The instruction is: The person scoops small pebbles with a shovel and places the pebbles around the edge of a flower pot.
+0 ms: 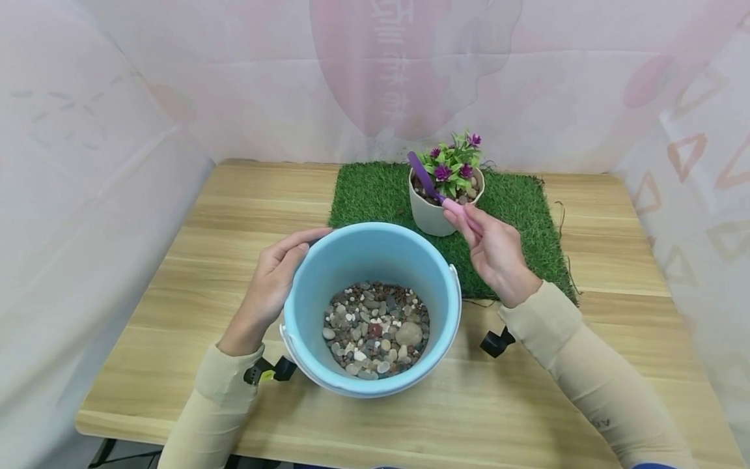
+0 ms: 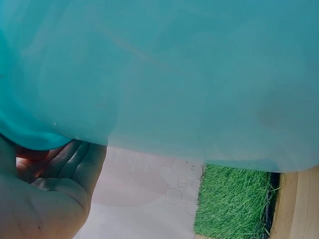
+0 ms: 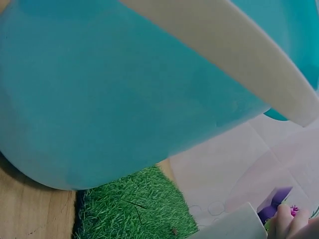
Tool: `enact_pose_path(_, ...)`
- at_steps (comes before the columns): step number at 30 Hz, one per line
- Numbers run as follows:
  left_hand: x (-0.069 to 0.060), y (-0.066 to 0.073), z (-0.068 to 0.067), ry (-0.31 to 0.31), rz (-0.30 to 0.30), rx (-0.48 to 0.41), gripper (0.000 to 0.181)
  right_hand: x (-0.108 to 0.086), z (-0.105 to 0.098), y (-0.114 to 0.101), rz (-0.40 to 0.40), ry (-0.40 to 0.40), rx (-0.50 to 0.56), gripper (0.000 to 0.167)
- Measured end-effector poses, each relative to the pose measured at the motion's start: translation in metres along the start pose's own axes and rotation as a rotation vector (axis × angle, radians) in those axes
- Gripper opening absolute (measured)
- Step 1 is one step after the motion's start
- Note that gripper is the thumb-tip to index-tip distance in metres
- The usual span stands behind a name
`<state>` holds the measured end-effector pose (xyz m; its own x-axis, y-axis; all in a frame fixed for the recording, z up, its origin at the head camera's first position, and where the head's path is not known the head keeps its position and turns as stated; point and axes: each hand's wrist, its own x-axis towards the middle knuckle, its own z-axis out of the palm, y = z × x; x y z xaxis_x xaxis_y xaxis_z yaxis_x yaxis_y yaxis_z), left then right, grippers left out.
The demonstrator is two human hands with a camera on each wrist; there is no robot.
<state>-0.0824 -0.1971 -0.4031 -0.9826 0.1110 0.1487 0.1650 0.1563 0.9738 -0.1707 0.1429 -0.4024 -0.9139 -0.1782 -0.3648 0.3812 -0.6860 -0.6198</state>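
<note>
My right hand (image 1: 497,254) grips the pink handle of a small garden trowel (image 1: 424,176). Its purple blade is raised over the left rim of a white flower pot (image 1: 430,215) with stones and a purple-flowered plant (image 1: 454,166); in the right wrist view, fingers (image 3: 286,221) show beside the trowel. Against the upper left outside of a light blue bucket (image 1: 369,242) rests my left hand (image 1: 272,280), its fingers extended along the rim. In the left wrist view those fingers (image 2: 87,164) lie below the rim. Mixed pebbles (image 1: 375,332) cover the bucket's bottom.
Under the pot lies a green artificial grass mat (image 1: 527,228), towards the back of the wooden table (image 1: 193,293). Printed cloth walls (image 1: 263,98) stand behind and at both sides. The bucket's white handle (image 1: 456,286) hangs down at its sides.
</note>
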Motion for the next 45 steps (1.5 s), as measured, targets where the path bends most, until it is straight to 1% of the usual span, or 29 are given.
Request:
enact_pose_path(6, -0.001, 0.0, 0.0, -0.003, 0.003, 0.001, 0.039, -0.001, -0.003, 0.0, 0.014, -0.021, 0.021, 0.041)
enact_pose_path(11, -0.002, 0.0, -0.001, 0.0, 0.006, 0.005, 0.039, -0.001, -0.002, 0.001, 0.03, -0.044, 0.0, 0.042)
enact_pose_path(18, -0.001, 0.0, -0.001, 0.003, 0.006, 0.015, 0.039, -0.001, -0.001, 0.002, 0.04, -0.04, -0.004, 0.041)
enact_pose_path(26, -0.001, 0.001, 0.001, 0.002, 0.0, 0.002, 0.039, -0.001, -0.004, -0.001, 0.066, -0.051, 0.02, 0.041)
enact_pose_path(33, -0.001, 0.001, 0.001, 0.009, 0.004, 0.008, 0.039, -0.002, -0.007, -0.005, 0.086, -0.078, -0.01, 0.039)
enact_pose_path(38, -0.001, 0.001, 0.001, 0.008, 0.003, 0.009, 0.039, -0.003, -0.01, -0.005, 0.067, -0.099, -0.069, 0.039)
enact_pose_path(43, -0.001, 0.0, 0.001, 0.015, -0.004, 0.006, 0.039, -0.005, -0.016, -0.007, -0.01, -0.124, -0.161, 0.041)
enact_pose_path(45, -0.001, 0.0, 0.001, 0.016, -0.005, 0.005, 0.039, -0.007, -0.018, -0.008, -0.035, -0.128, -0.204, 0.044)
